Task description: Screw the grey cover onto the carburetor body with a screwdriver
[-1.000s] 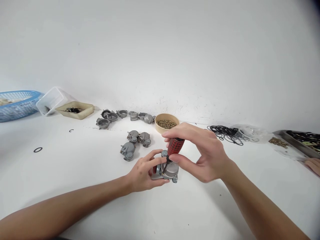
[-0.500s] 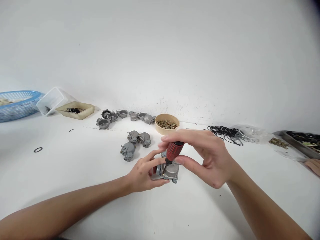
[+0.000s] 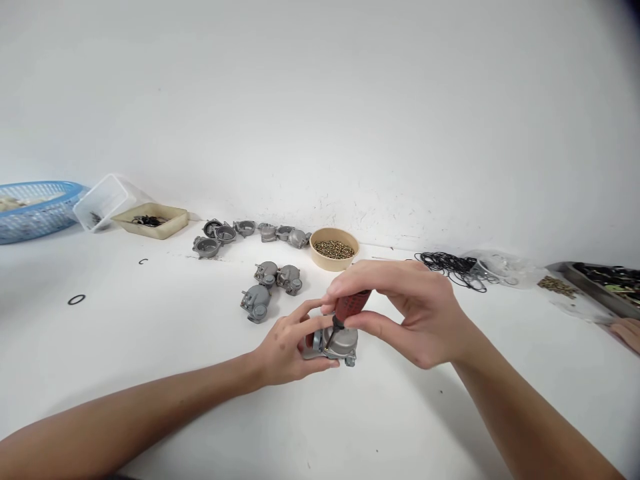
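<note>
A grey metal carburetor (image 3: 343, 341) rests on the white table, and my left hand (image 3: 290, 347) grips it from the left with the fingers around its side. My right hand (image 3: 410, 313) is closed round the red handle of a short screwdriver (image 3: 351, 307), which leans over the carburetor. The screwdriver's tip meets a brass-coloured screw (image 3: 327, 347) at the near left of the carburetor. Part of the handle is hidden behind my right fingers. Just beyond my left hand stand three more carburetors (image 3: 257, 301).
A round tub (image 3: 334, 265) of small screws stands by the wall, beside several grey bowl-shaped castings (image 3: 207, 248). Black rubber rings (image 3: 450, 267) and a metal tray (image 3: 600, 287) lie right, near another person's hand (image 3: 627, 332). Left are a yellowish tray (image 3: 170, 230) and blue basket (image 3: 40, 227).
My right hand has turned a little around the screwdriver, its fingers now covering more of the red handle. My left hand and the carburetor have stayed in place.
</note>
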The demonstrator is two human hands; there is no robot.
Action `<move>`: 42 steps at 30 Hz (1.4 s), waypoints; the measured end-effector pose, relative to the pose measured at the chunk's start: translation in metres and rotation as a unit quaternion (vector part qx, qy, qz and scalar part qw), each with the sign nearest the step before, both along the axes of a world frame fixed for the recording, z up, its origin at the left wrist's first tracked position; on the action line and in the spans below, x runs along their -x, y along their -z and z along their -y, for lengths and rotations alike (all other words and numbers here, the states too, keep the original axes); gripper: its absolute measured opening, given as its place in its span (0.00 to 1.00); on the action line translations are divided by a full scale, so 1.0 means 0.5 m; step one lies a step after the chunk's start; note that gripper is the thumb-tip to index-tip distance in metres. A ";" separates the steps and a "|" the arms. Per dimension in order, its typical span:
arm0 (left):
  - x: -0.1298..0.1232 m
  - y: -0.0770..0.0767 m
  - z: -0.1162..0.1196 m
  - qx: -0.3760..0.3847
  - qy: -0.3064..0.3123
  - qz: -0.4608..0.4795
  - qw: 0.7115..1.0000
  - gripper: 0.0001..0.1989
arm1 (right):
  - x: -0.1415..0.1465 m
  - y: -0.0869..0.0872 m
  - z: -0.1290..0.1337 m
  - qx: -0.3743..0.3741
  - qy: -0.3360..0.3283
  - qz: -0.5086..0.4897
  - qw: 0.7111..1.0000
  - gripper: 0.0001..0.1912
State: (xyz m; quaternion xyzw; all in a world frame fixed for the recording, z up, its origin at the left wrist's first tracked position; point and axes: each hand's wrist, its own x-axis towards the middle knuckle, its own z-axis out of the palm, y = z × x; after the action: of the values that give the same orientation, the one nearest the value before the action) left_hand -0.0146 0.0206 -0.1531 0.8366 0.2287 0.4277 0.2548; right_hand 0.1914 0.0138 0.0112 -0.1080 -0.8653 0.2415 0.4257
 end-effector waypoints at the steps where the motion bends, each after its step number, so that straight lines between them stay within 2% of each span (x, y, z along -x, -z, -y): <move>1: 0.000 0.000 0.001 0.004 -0.003 -0.003 1.000 0.25 | 0.001 0.002 -0.002 0.000 0.014 -0.007 1.000 0.18; 6: 0.000 0.004 0.002 0.015 -0.003 -0.001 1.000 0.25 | 0.007 0.005 -0.007 -0.024 0.075 -0.006 0.997 0.16; 13: -0.002 0.004 0.001 -0.014 -0.008 -0.014 1.000 0.26 | -0.010 -0.014 0.005 -0.021 0.015 0.041 0.999 0.19; 23: -0.004 0.002 0.002 -0.014 -0.017 -0.018 1.000 0.26 | 0.001 -0.012 0.013 -0.039 0.067 0.012 0.997 0.15; 27: -0.003 0.003 0.001 -0.013 -0.026 -0.024 0.999 0.27 | 0.000 -0.013 0.021 -0.063 0.098 0.034 0.993 0.15; 30: 0.001 0.003 0.002 0.020 -0.023 -0.030 0.999 0.28 | -0.024 -0.029 0.023 -0.084 0.106 0.041 0.990 0.16; 32: 0.003 0.001 0.004 0.039 -0.018 -0.028 0.999 0.28 | -0.056 -0.045 0.021 -0.091 0.115 0.010 0.989 0.18; 35: 0.006 -0.003 0.008 0.061 -0.012 -0.033 0.998 0.26 | -0.111 -0.053 0.015 -0.107 0.184 -0.087 0.973 0.21; 38: 0.006 -0.006 0.013 0.086 -0.014 -0.041 0.995 0.26 | -0.154 -0.010 0.005 -0.026 0.304 -0.126 0.944 0.14; 40: 0.005 -0.007 0.015 0.092 -0.017 -0.042 0.995 0.26 | -0.171 0.049 -0.003 0.047 0.363 -0.103 0.925 0.12; 42: 0.005 -0.008 0.015 0.094 -0.023 -0.048 0.994 0.27 | -0.182 0.119 -0.011 0.101 0.414 -0.075 0.901 0.16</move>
State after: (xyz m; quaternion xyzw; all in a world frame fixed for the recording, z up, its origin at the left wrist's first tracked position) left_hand -0.0169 0.0129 -0.1491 0.8228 0.2993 0.3700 0.3108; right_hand 0.2826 0.0192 -0.0484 -0.4804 -0.6789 0.1370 0.5382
